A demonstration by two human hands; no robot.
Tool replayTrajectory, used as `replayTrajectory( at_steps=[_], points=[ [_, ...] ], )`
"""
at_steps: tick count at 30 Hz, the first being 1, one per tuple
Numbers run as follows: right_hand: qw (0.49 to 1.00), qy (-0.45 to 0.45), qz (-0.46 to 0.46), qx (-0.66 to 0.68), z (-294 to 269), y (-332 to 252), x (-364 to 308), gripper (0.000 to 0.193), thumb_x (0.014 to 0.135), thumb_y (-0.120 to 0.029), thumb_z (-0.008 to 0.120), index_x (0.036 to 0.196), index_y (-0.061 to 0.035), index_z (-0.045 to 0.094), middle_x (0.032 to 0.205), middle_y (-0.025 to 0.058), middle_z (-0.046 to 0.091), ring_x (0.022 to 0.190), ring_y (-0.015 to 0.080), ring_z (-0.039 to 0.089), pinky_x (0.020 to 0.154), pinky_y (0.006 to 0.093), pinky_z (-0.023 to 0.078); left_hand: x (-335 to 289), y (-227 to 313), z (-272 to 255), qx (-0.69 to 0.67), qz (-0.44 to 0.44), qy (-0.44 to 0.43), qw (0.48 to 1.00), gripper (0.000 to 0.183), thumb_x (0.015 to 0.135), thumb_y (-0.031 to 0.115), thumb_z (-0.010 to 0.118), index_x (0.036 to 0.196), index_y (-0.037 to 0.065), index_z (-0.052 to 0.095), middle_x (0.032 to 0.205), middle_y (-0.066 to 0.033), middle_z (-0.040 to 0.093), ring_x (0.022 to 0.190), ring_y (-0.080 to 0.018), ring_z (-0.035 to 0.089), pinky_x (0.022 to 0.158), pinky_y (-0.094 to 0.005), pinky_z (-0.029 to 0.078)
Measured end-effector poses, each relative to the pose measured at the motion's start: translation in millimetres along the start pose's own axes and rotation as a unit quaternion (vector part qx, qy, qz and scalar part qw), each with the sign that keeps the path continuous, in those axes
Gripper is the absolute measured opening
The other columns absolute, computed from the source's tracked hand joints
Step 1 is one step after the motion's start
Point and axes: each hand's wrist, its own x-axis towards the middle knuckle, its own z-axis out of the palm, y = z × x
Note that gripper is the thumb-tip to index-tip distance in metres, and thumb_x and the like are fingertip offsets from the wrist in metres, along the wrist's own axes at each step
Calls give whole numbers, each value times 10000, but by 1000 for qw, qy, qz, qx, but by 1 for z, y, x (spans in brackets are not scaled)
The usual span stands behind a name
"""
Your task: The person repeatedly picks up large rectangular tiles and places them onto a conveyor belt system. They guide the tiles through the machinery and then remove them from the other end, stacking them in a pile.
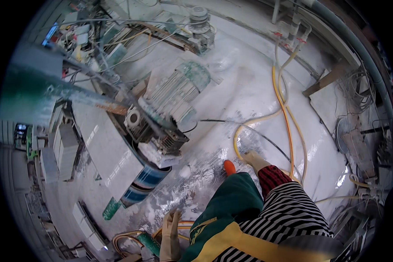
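Observation:
My right hand [253,160], in a cream rubber glove, is closed on a yellow hose [236,142] in front of my body. From there the hose loops up and to the right over the wet, white-coated floor. My left hand [171,220], gloved the same way, hangs low on the left with its fingers loosely bent and nothing visible in them. Coiled orange and yellow hoses [125,236] and a green piece [148,243] lie beside it. A dark green apron [231,196] covers my front, and an orange boot [229,167] shows below it.
At left stands a machine with a large motor [172,94], a gearbox [161,139] and a belt roller [146,181]. A thick green pipe [52,94] crosses at left. A thin black hose [266,137] crosses the floor. Valves with red handles [288,43] are at the far right.

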Motion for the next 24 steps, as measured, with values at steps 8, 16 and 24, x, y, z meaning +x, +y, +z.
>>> replayTrajectory(
  at_steps=[8,16,24],
  points=[
    [934,-68,-343,-72,73,-134,-35,330,915,-318,623,932,-11,745,846,223,735,759,361,723,718,454,578,-102,-186,-42,-178,19,124,976,631,1018,363,663,1432,-90,514,1252,-182,676,1112,-248,679,957,-347,553],
    [884,-422,-153,132,228,-105,-7,128,970,-157,632,930,-43,672,748,114,707,535,242,658,457,399,525,-213,-271,-71,-205,124,278,930,408,1006,321,578,1237,9,705,1005,-31,705,950,-111,619,845,-312,498],
    [740,-549,-318,-224,343,-213,-288,327,1042,-263,619,1167,34,674,965,177,772,737,234,746,670,336,612,-325,-396,22,-388,6,511,767,433,1021,261,581,1351,-14,633,1058,-81,733,948,-146,663,856,-294,525]
  ],
)
